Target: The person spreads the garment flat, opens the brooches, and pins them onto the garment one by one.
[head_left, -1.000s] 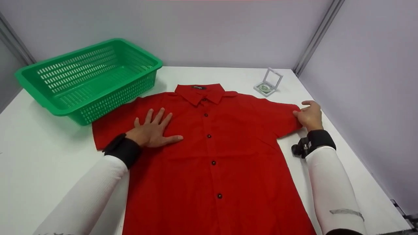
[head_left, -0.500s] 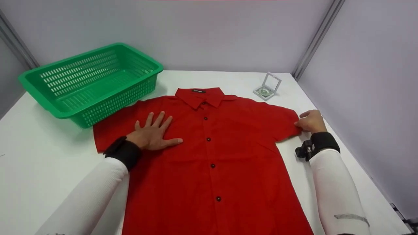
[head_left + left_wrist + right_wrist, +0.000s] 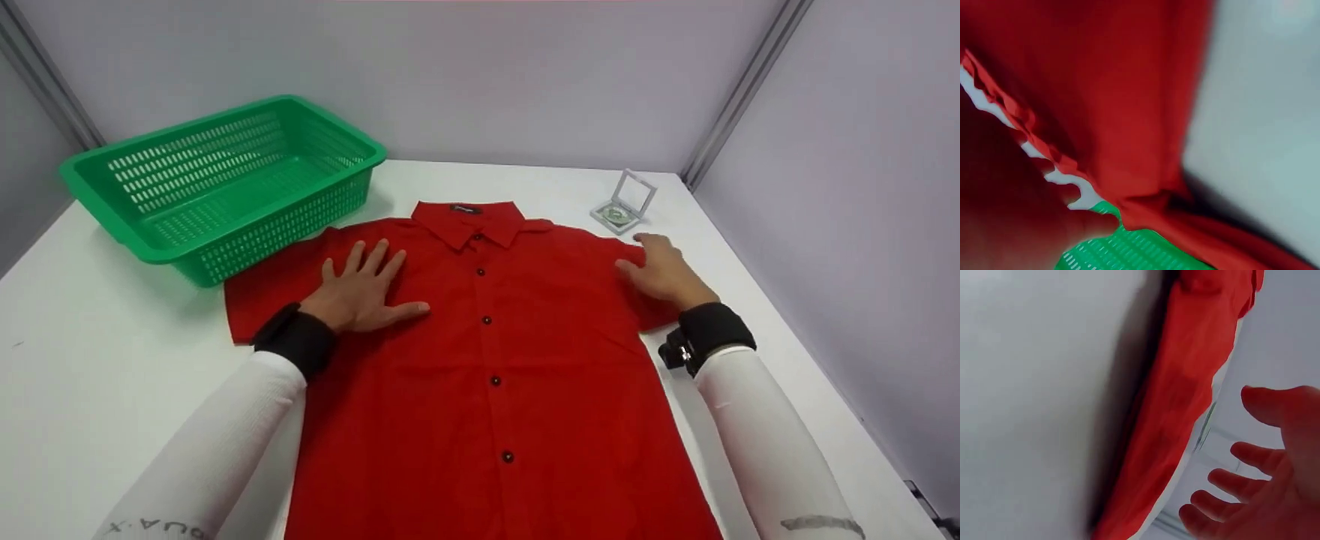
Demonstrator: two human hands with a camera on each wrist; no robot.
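Observation:
A red short-sleeved shirt (image 3: 420, 397) with dark buttons lies front up and spread out, its collar (image 3: 469, 225) toward the back wall. Flat on the chest near the left sleeve rests my left hand (image 3: 360, 292), fingers spread. My right hand (image 3: 664, 274) is over the right sleeve (image 3: 652, 311), its thumb and fingers apart. In the right wrist view the fingers (image 3: 1230, 486) are loosely bent and hold nothing, with the shirt's red cloth (image 3: 1168, 410) beside them. The left wrist view shows the cloth (image 3: 1112, 101) close up and the left hand dark at the left.
A green plastic basket (image 3: 292, 217) stands at the back left, against the shirt's left sleeve. At the back right a small clear-framed case (image 3: 619, 214) stands with its lid up, a round greenish item inside. Walls border the white table (image 3: 135, 360) behind and at the right.
My right hand has let go of the right sleeve's hem and moved left over the sleeve, its fingers opening. The left hand has stayed flat on the shirt. The head view has shifted slightly.

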